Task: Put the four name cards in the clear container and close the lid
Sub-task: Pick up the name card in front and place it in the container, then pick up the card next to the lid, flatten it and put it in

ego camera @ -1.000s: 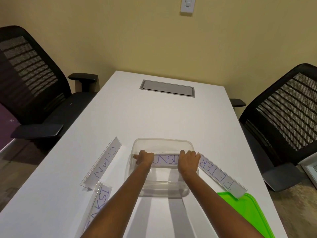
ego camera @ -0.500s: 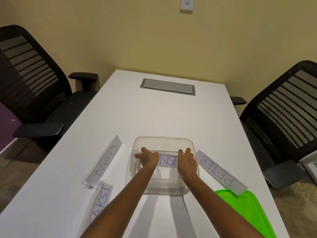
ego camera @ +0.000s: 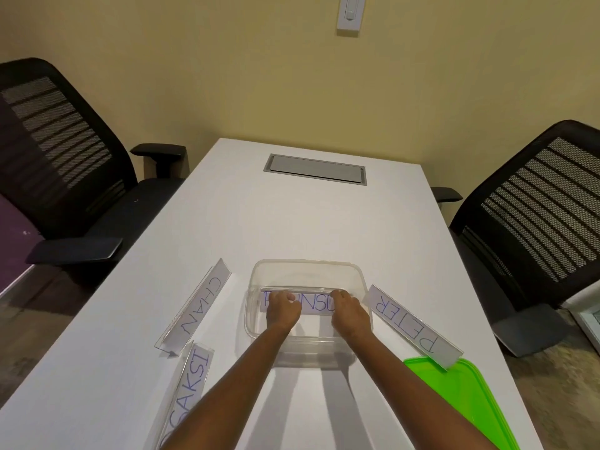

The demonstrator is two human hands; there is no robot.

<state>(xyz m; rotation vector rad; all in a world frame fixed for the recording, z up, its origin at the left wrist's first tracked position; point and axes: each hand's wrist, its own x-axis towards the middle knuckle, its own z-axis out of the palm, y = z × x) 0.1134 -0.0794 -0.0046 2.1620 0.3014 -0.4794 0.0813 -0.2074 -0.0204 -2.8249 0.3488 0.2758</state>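
Observation:
A clear container (ego camera: 306, 267) stands on the white table (ego camera: 292, 222) in front of me. Inside it lies a name card (ego camera: 313, 302) with blue letters, partly hidden by my hands. My left hand (ego camera: 281, 311) holds its left part and my right hand (ego camera: 349, 315) its right part, both inside the container. The CHAN card (ego camera: 198, 308) stands left of the container, and the card ending in AKSI (ego camera: 191, 391) lies nearer me. The PETER card (ego camera: 410, 323) stands to the right. A green lid (ego camera: 464, 401) lies at the near right.
Black mesh office chairs stand at the left (ego camera: 61, 170) and right (ego camera: 532, 222) of the table. A grey cable hatch (ego camera: 315, 168) is set into the far tabletop. A light switch (ego camera: 349, 13) is on the yellow wall.
Both hands have lowered the name card from the container's rim down into it, and it now lies near the bottom.

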